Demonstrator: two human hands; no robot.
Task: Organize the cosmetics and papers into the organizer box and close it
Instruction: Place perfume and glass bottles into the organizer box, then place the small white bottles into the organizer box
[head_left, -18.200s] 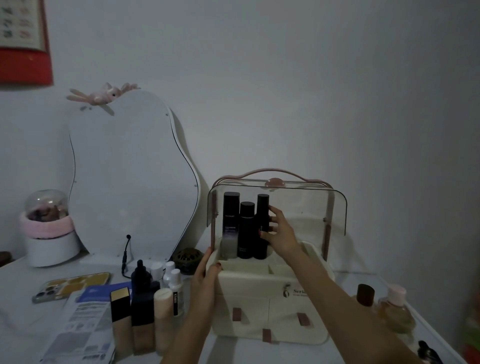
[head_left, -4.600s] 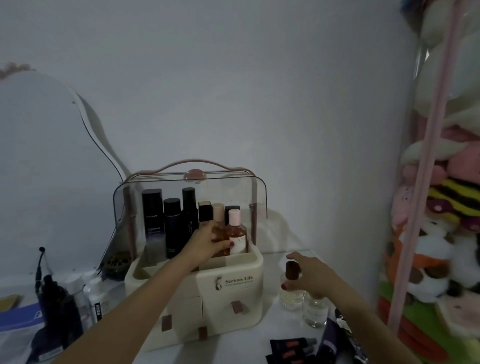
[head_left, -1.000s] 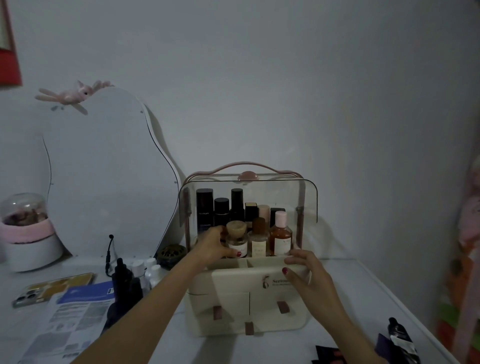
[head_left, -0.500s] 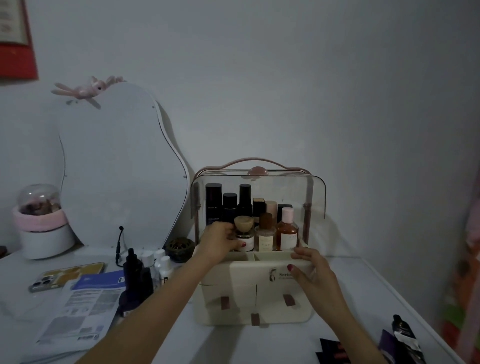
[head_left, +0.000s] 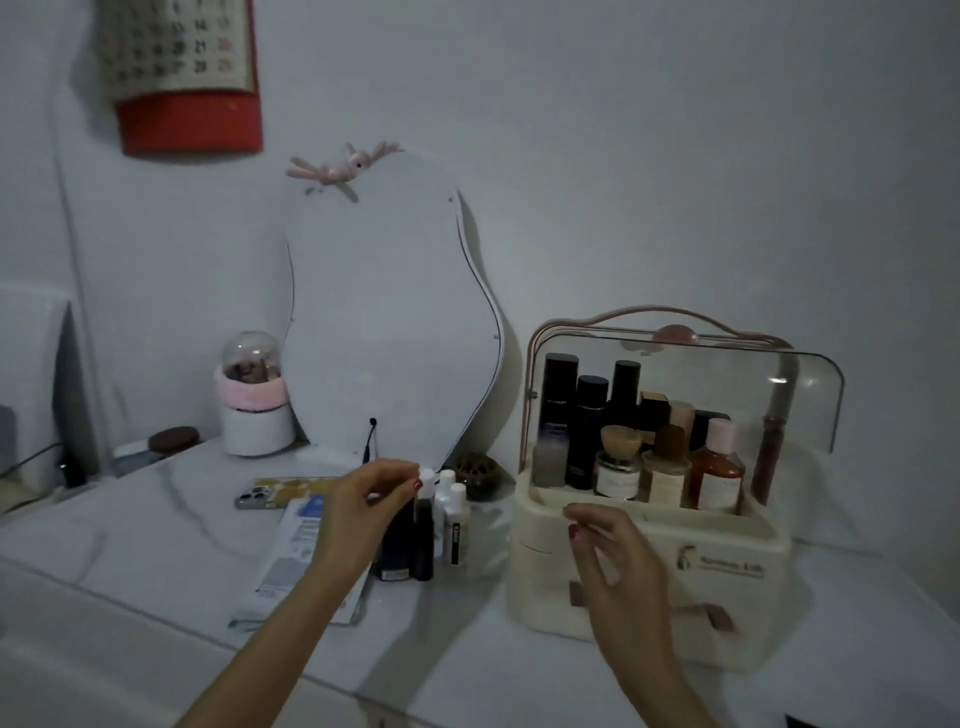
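1. Over the small bottles (head_left: 439, 514), left hand (head_left: 358, 512) hovered, fingers (head_left: 400, 475) loosely curled, holding nothing.
2. Right hand (head_left: 610, 558) hung before the organizer box (head_left: 649, 566), fingers relaxed, empty.
3. Box stood right on the table (head_left: 156, 519), clear lid (head_left: 691, 364) raised, tall bottles (head_left: 639, 431) inside.
4. Papers (head_left: 296, 551) lay left of the small bottles, beside a phone (head_left: 275, 491).

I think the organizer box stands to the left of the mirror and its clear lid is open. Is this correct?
Not quite. In the head view the organizer box stands to the right of the mirror, not the left. Its clear lid is indeed open.
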